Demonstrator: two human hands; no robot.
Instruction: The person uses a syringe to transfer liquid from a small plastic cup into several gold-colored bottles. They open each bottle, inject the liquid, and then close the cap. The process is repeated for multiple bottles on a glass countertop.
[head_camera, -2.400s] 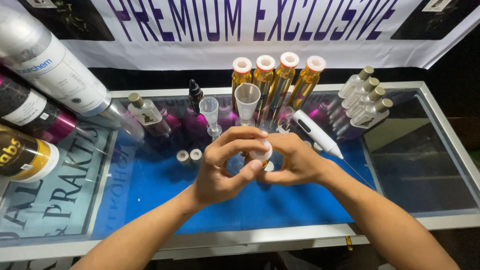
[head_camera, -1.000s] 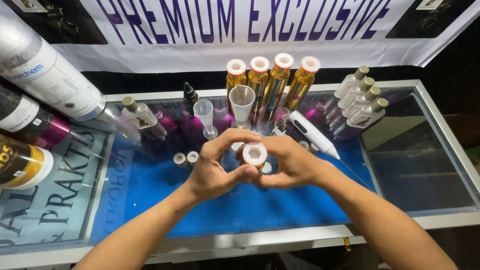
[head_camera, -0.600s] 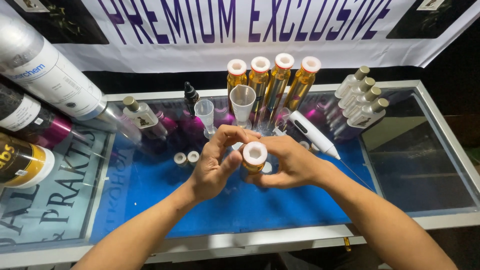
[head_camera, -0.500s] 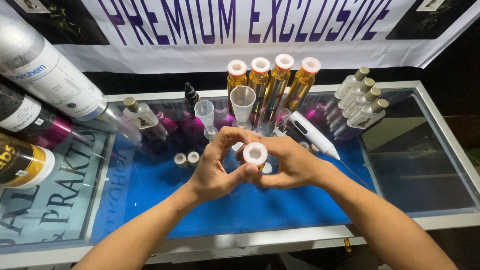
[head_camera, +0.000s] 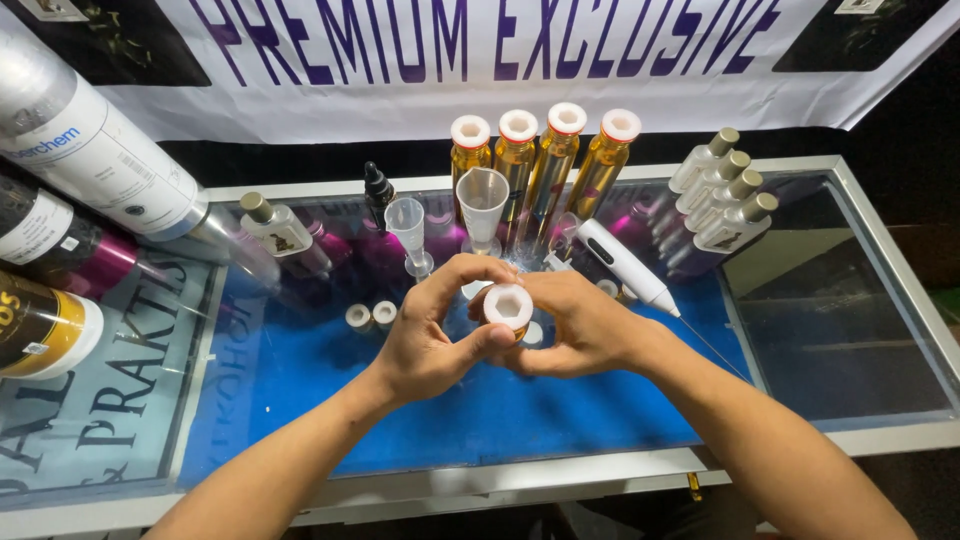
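My right hand (head_camera: 585, 325) grips a small amber bottle whose white cap (head_camera: 508, 305) faces up at me, above the blue mat (head_camera: 480, 410). My left hand (head_camera: 435, 330) curls around the same cap, with thumb and forefinger pinching its rim. The bottle's body is mostly hidden behind my fingers. Two small white caps (head_camera: 371, 316) lie on the mat just left of my left hand.
Behind my hands stand several amber bottles with white caps (head_camera: 540, 165), two clear funnels (head_camera: 482, 205), a black dropper bottle (head_camera: 377, 193) and a white pen-shaped tool (head_camera: 625, 263). Clear spray bottles (head_camera: 722, 195) sit back right, one clear bottle (head_camera: 275, 228) back left, large canisters (head_camera: 90, 150) far left.
My left thumb and forefinger opened off the cap, then closed around it again. The bottle stays in my right hand at about the same spot.
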